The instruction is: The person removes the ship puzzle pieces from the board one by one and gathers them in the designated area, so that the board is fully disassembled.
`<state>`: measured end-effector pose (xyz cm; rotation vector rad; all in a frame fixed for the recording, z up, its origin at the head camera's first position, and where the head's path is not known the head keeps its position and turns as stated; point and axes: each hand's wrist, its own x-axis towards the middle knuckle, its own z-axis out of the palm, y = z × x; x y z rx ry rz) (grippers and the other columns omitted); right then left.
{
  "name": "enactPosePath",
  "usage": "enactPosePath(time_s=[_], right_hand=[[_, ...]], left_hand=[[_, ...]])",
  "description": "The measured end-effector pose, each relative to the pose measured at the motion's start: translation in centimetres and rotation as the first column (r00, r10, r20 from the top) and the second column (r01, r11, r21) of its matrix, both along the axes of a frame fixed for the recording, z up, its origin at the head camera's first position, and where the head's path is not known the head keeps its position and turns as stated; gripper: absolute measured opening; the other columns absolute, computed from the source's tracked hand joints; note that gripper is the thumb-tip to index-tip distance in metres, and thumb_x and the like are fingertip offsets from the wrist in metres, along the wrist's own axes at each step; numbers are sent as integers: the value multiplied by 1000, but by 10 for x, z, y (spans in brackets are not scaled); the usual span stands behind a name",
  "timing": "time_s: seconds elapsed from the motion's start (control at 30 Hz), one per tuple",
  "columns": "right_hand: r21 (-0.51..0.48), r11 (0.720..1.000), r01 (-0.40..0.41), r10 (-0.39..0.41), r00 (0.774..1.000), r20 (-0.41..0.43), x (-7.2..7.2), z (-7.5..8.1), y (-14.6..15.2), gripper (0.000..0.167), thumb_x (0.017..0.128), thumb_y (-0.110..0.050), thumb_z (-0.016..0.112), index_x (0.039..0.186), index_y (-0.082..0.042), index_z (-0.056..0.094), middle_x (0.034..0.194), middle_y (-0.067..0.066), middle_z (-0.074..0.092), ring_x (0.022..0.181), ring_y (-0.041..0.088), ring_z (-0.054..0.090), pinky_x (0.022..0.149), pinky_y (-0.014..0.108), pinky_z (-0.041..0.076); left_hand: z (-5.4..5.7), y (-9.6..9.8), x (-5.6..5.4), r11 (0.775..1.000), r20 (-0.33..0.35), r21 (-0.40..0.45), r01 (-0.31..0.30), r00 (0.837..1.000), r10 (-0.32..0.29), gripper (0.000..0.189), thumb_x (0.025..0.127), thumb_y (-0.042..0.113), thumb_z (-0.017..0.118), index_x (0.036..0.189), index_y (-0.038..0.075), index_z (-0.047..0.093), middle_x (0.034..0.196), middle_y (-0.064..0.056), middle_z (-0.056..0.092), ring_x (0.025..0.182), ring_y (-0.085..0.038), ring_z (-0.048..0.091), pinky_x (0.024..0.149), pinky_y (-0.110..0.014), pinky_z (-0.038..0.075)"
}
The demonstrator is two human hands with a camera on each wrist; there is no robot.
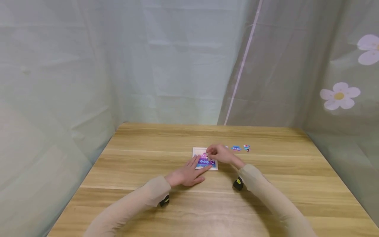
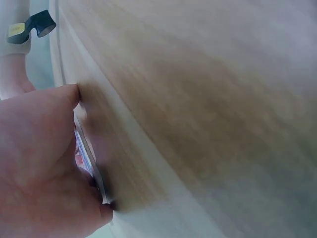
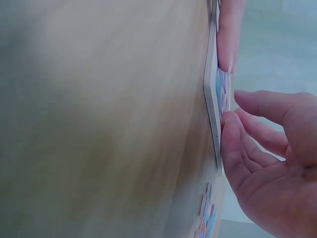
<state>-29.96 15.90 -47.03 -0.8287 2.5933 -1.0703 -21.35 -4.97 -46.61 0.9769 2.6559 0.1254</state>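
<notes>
Below centre frame, left hand point(image 1: 189, 172) rests straight-fingered on a puzzle board point(image 1: 199, 150); right hand point(image 1: 221, 154) curls over it, grasp unclear.

Puzzle point(image 1: 198, 150): white rim, lies flat, purple/blue pic only partly filled, far L part bare. Loose pcs point(image 1: 236, 148): multicol., blue mostly, flat, R of puzzle.

The left hand point(image 1: 188, 174) covers the near left corner of the picture board point(image 1: 199, 149), the right hand point(image 1: 222, 154) its far right one (whether it pinches anything is unclear). The loose pieces point(image 1: 236, 148) at right are too small to read; picture edges cut off the upper flower point(image 1: 368, 57) at right and the near side of the desk point(image 1: 207, 207).
</notes>
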Motion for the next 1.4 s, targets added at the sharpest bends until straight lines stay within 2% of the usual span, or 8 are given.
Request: enactPosePath(time_s=[0.13,0.27,0.6,0.8,1.0,1.17,1.4], right_hand=[[24,1000,-15,15,1000,-3,-2,2,-5,27,88,-10,69,113,0,65,98,11,71,88,18,66,81,32,55],[49,998,-30,30,999,-13,-2,2,-11,27,87,-13,71,111,-1,65,96,12,69,86,18,65,80,32,54],[72,997,-9,10,1000,-2,-1,3,-18,21,85,-5,72,102,-5,60,100,16,68,91,25,66,81,36,56],[28,999,-19,19,1000,-2,0,3,-17,24,85,0,69,102,-8,53,100,18,69,90,27,68,80,38,57],[-15,1000,-17,17,1000,-2,0,0,-15,17,90,0,62,102,-7,53,92,14,72,82,18,68,75,30,55],[-105,995,-3,6,1000,24,-1,-4,-13,16,91,1,59,105,-4,53,93,17,72,81,20,68,73,27,55],[-154,988,11,-8,1000,22,-1,-1,-5,16,93,-3,58,109,-5,55,96,16,71,86,23,68,77,33,54]], left_hand=[[2,0,1,999,-14,-34,-15,1000,15,54,104,47,31,155,35,17,162,-23,0,151,-35,2,118,-57,19],[1,0,1,997,-14,-73,-28,1000,27,55,104,48,28,155,36,14,162,-21,-3,151,-34,1,119,-57,18],[1,1,1,997,22,-66,-40,999,41,54,103,49,28,155,37,14,162,-20,-5,151,-33,-3,120,-56,16],[2,1,1,998,26,-55,-38,999,40,54,104,48,28,155,37,16,162,-21,-4,151,-34,-2,119,-56,17],[1,-1,1,998,29,-43,-39,999,41,54,104,48,28,155,37,16,162,-20,-5,151,-33,-3,119,-57,17],[-1,-1,0,998,26,-35,-44,999,45,54,104,48,28,155,37,16,162,-21,-5,151,-33,-2,119,-56,17],[-3,0,-1,997,33,-55,-53,998,55,54,104,48,27,155,37,14,162,-22,-7,151,-34,-3,120,-56,15]])
